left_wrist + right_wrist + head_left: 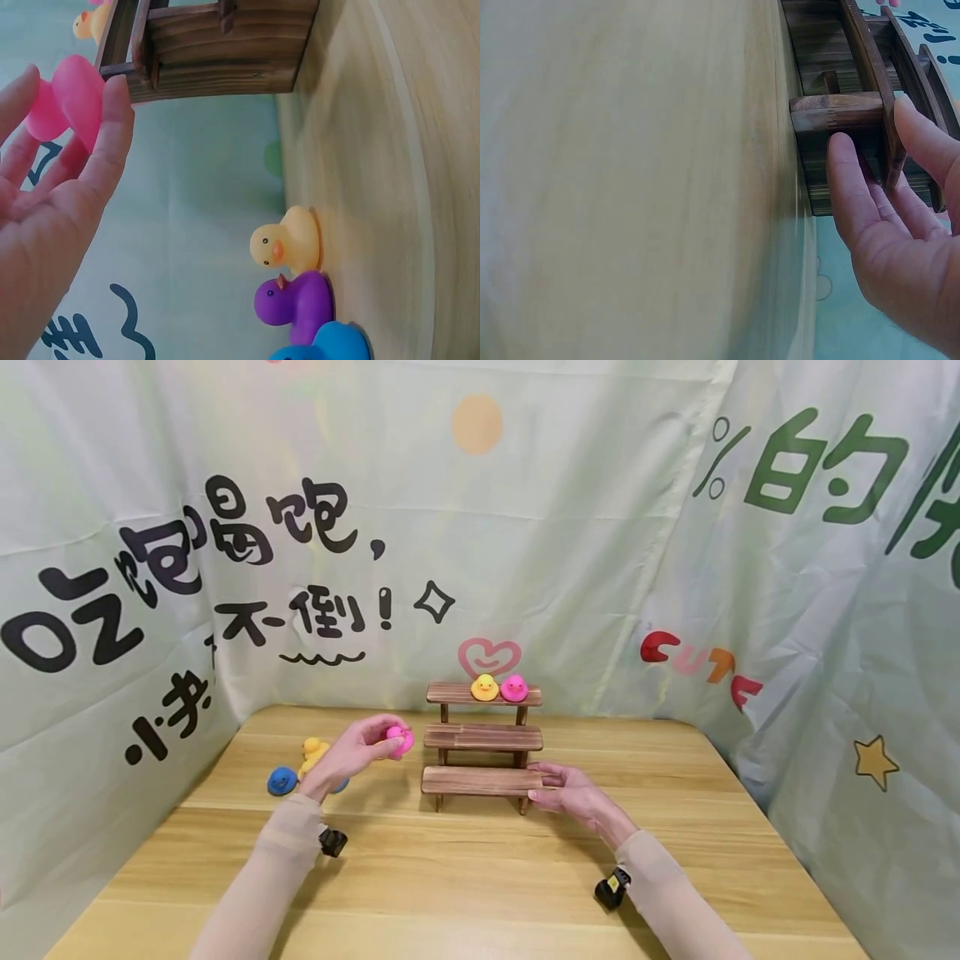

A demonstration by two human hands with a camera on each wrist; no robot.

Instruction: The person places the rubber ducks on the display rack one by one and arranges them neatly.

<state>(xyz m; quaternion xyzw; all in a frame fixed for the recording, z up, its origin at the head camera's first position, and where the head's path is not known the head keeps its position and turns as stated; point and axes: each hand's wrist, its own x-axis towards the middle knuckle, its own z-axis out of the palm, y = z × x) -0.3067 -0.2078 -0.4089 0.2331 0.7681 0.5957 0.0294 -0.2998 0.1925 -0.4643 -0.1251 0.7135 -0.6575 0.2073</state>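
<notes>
Pale sleeves [258, 877] over a table [480, 877]; left fingers [114, 127] pinch a pink duck [402, 742] — likely light, soft, best held round its body — left of a wooden rack [476, 782] that right fingers [847, 176] grip.

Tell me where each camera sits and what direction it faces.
Head: on the head, facing forward and down at the shelf; left hand, right hand and both sleeves show.
Left wrist: worn there, facing the held pink duck and shelf; left hand shows.
Right wrist: worn there, facing the table and shelf; right hand shows.
Head and left wrist share that pink duck.
</notes>
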